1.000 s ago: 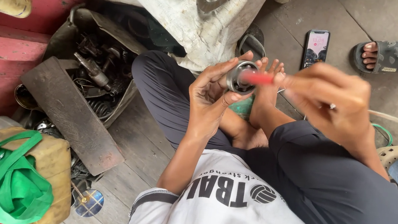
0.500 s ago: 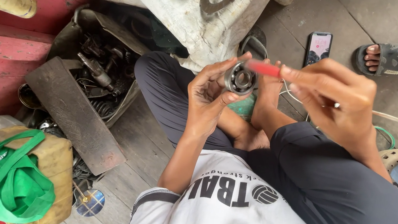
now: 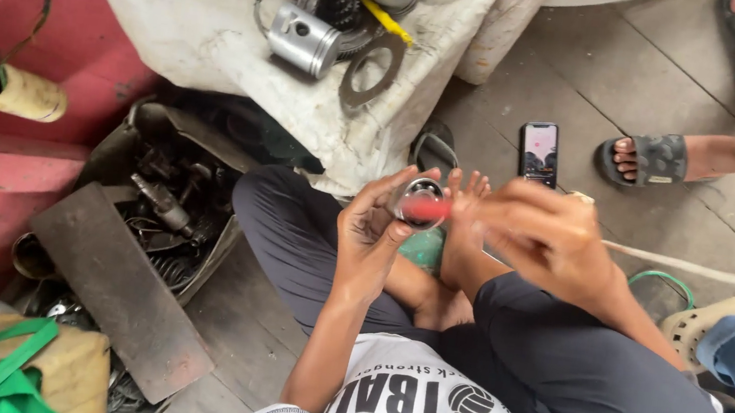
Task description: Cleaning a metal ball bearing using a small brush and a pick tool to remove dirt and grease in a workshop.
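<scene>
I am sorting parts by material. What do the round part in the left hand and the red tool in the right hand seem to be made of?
The round part in the left hand looks like bare metal: grey, shiny rim. The red tool in the right hand has probably a plastic handle; it is motion-blurred, so this is uncertain.

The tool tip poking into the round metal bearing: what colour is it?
Red, somewhat motion-blurred. The tool tip sits at the round metal bearing in the head view, the only one.

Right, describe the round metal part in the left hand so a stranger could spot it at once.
Start at the white stone slab at the top and drop to the seated person's lap. The left hand holds up a metal ring between its fingertips. Unlike the piston on the slab, a red-tipped tool crosses it.
</scene>
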